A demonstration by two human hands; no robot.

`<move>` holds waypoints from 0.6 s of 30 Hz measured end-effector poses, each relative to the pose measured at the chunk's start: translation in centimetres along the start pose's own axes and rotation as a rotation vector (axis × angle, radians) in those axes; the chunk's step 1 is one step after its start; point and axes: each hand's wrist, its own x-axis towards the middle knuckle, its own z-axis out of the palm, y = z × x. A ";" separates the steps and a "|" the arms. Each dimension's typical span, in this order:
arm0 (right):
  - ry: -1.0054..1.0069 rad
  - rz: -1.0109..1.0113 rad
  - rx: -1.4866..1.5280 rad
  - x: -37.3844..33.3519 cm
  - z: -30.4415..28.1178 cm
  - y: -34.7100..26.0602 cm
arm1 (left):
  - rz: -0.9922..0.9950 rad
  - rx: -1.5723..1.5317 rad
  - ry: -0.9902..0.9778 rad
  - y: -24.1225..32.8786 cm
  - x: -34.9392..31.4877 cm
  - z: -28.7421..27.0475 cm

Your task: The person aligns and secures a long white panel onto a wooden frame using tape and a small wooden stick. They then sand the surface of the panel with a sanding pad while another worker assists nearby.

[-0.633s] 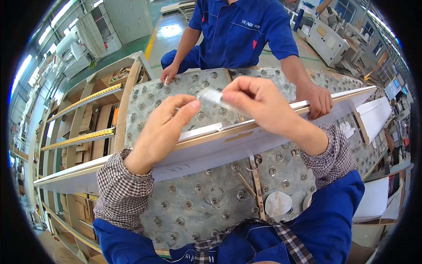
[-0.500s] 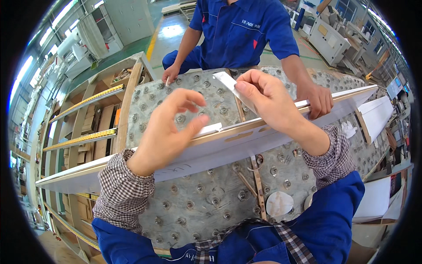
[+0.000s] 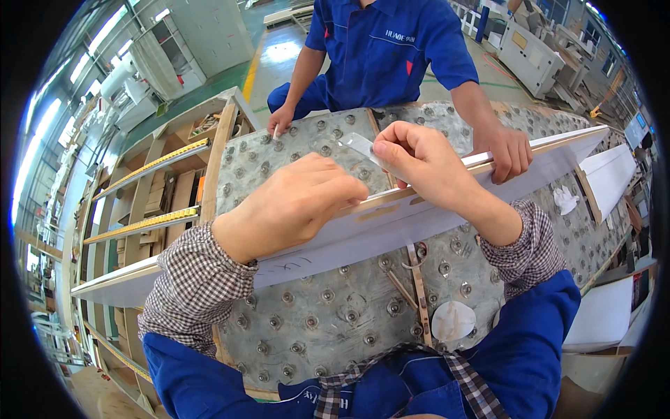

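Observation:
A long white panel [image 3: 335,244] stands on edge across the table, its pale wood-coloured edge facing up and oblong slots in its side. My right hand [image 3: 429,167] pinches a thin white strip [image 3: 359,145] between thumb and fingertips above that edge. With fingers bent together, my left hand [image 3: 300,202] rests at the panel's top edge; whatever lies under its fingertips is hidden. To the right of my right hand, a co-worker's hand [image 3: 508,150] grips the same edge. The co-worker's other hand [image 3: 280,120] holds a small pale stick-like thing at the table's far side.
The grey table [image 3: 317,363] is studded with several ball rollers. A white disc [image 3: 453,321], a wooden stick [image 3: 402,289] and crumpled white paper [image 3: 565,200] lie on it. Another white panel [image 3: 608,174] is at right. A wooden frame with yellow roller rails [image 3: 150,224] stands left.
My left hand has turned over and closed its spread fingers at the panel's edge, covering the white piece seen there. My right hand still pinches the strip, slightly lower. The view has shifted a little.

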 end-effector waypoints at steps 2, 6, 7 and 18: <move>0.000 -0.001 -0.012 0.0 -0.1 0.0 | 0.007 0.024 0.003 -0.1 -0.2 0.3; 0.002 -0.006 -0.014 0.0 -0.1 0.1 | 0.137 0.110 0.001 -0.2 -0.3 0.5; 0.001 -0.007 -0.008 0.0 -0.1 0.1 | 0.140 0.106 0.007 -0.2 -0.4 0.5; -0.049 0.014 -0.032 -0.1 -0.3 0.0 | -0.121 0.110 0.063 1.8 -1.9 -0.4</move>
